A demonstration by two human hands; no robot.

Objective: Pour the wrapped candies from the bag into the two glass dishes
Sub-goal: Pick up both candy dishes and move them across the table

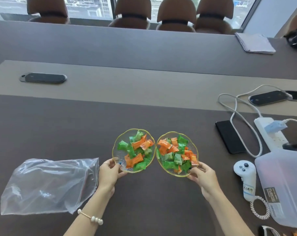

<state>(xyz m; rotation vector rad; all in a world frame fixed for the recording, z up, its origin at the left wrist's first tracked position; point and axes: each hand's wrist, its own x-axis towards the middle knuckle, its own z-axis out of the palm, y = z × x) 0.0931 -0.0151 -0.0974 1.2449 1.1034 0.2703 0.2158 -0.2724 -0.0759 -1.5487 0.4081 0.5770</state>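
Two gold-rimmed glass dishes of green and orange wrapped candies, the left dish and the right dish, are gripped at their near rims by the left hand and right hand; the clear plastic bag lies flat at left.

Office meeting room, long conference table, brown chairs

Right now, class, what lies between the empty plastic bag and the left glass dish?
In the head view, only the person's left hand, gripping the left dish at its near rim; the bag lies just left of it.
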